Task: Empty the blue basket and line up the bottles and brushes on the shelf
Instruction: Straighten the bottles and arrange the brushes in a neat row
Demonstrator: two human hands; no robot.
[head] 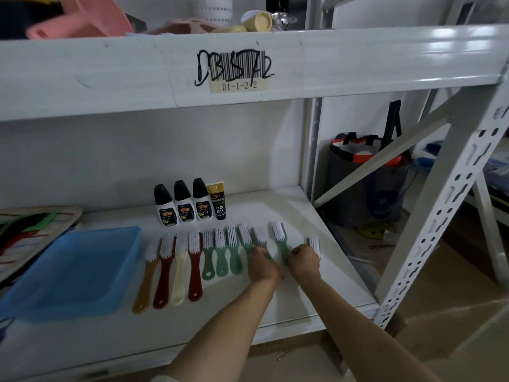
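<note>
The blue basket [74, 268] lies on the white shelf [316, 288] at the left, with nothing visible inside. Behind the brushes stand three white bottles with black caps [184, 205] and a black tube with a gold cap [217, 201] in a row. Several brushes [192, 260] with white bristles lie side by side: amber, dark red, cream, dark red, then green ones. My left hand [263, 267] grips the handle of a green brush [260, 238]. My right hand [304, 261] holds another green brush [281, 241], and a further brush's bristles [314, 244] show just beyond it.
A patterned flat item [30, 232] lies at the shelf's far left. The upper shelf beam [248, 67] with a barcode label hangs overhead. A grey perforated upright [446, 219] and brace stand at right, with a dark bag [366, 186] behind and cardboard on the floor.
</note>
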